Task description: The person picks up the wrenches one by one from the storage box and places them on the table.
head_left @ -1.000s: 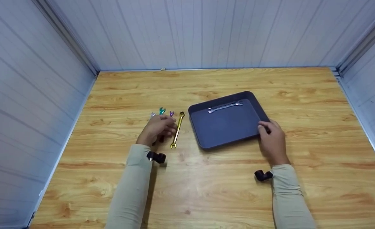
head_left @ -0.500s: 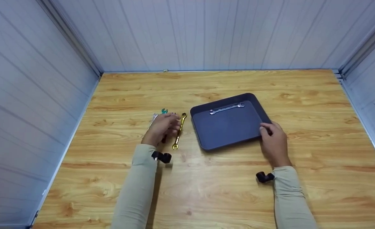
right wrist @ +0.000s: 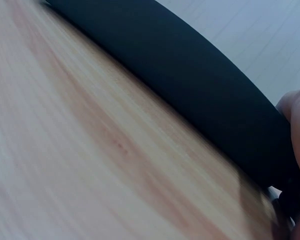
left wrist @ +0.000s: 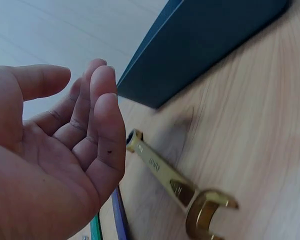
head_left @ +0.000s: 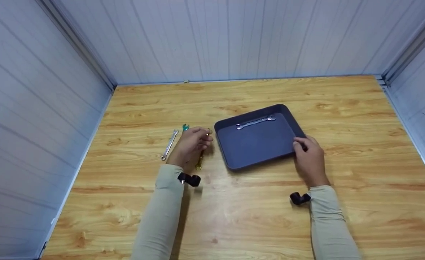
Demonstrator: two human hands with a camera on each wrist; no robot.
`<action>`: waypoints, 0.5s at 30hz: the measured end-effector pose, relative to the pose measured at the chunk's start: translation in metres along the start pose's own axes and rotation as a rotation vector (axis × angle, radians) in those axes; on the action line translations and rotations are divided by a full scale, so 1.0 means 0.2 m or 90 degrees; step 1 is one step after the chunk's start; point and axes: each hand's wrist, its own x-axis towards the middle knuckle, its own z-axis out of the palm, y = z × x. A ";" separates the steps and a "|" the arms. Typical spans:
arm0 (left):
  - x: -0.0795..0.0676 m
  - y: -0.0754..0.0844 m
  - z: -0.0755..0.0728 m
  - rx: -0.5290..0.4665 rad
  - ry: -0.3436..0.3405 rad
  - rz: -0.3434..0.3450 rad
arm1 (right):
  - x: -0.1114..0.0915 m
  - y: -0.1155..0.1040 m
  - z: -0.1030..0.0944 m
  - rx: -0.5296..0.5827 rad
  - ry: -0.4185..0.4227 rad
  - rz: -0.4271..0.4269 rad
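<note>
My left hand (head_left: pixel 192 144) hovers over the tools with its fingers loosely bent. Its palm holds nothing in the left wrist view. Just beyond the fingertips lies a gold combination wrench (left wrist: pixel 162 175), mostly covered by the hand in the head view. Under the hand run a purple wrench (left wrist: pixel 120 215) and a green wrench (head_left: pixel 185 127). Farther left rests a silver wrench (head_left: pixel 170 145). My right hand (head_left: pixel 311 160) pinches the near right corner of a dark grey tray (head_left: pixel 257 144), thumb at the rim. Another silver wrench (head_left: pixel 255 122) lies inside the tray, along its far wall.
The wooden table (head_left: pixel 255 213) carries everything. White panel walls (head_left: pixel 212 39) close it in at the back and both sides. A small camera (head_left: pixel 189 179) sits on the left wrist, and a similar camera (head_left: pixel 299 198) on the right.
My left hand has shifted right, from over the silver and green wrenches to over the gold one, uncovering the silver wrench. The right hand keeps its grip on the tray.
</note>
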 end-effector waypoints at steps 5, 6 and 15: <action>-0.02 0.00 0.05 -0.042 0.004 -0.011 | 0.00 -0.02 0.00 -0.014 -0.008 -0.005; -0.03 0.00 0.06 -0.038 0.004 -0.014 | 0.00 -0.02 0.00 -0.015 -0.011 -0.003; -0.02 0.05 0.09 0.004 -0.003 -0.007 | -0.01 -0.02 0.00 0.001 -0.016 0.006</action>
